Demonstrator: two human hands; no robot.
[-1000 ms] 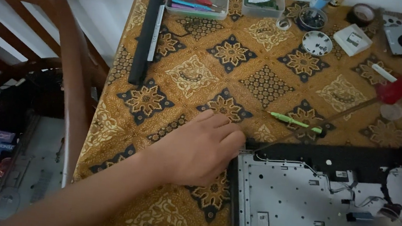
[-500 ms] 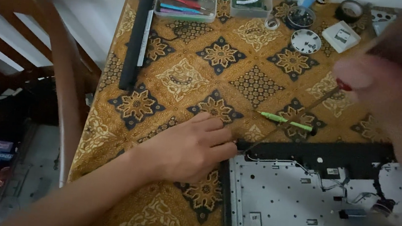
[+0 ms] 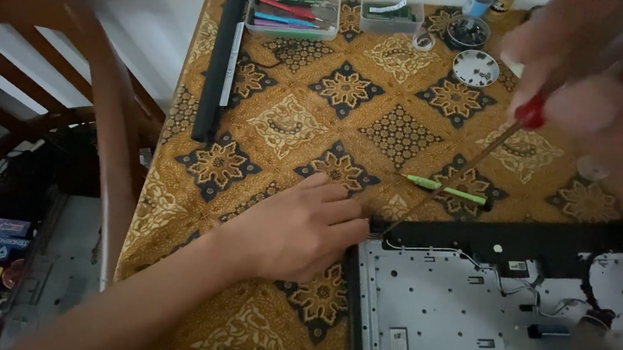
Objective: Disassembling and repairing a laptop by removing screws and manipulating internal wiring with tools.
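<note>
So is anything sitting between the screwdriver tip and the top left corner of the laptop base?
Nothing visible. The screwdriver shaft runs clear over the cloth, passing just above the green pen, to the base corner beside the left hand.

You look down from your head at a steep angle, facing forward across the table (image 3: 286, 126), close enough that your right hand (image 3: 613, 99) blurs near the lens. There is only this one view; it takes in the table top and a chair (image 3: 110, 146) at left.
</note>
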